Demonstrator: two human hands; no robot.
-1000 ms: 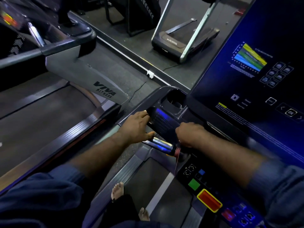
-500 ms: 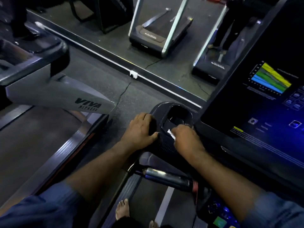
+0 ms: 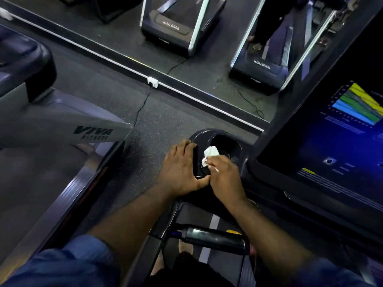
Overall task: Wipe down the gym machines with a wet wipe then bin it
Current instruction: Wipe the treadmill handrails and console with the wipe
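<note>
Two bare hands meet at the glossy black plastic cup holder (image 3: 238,149) on the left end of a treadmill console. The left hand (image 3: 180,170) lies flat on the holder's outer rim, fingers fairly straight and thumb stretched towards the other hand, holding nothing. The right hand (image 3: 226,179) pinches a crumpled white wet wipe (image 3: 210,154) in its fingertips, and the wipe sits against the near left lip of the round recess. Just right of the holder stands the large dark touchscreen (image 3: 331,172), showing a coloured graph. Below the wrists runs a black and metallic handlebar grip (image 3: 211,238). A grey neighbouring treadmill frame (image 3: 62,125) lettered VIVA stands well to the left.
</note>
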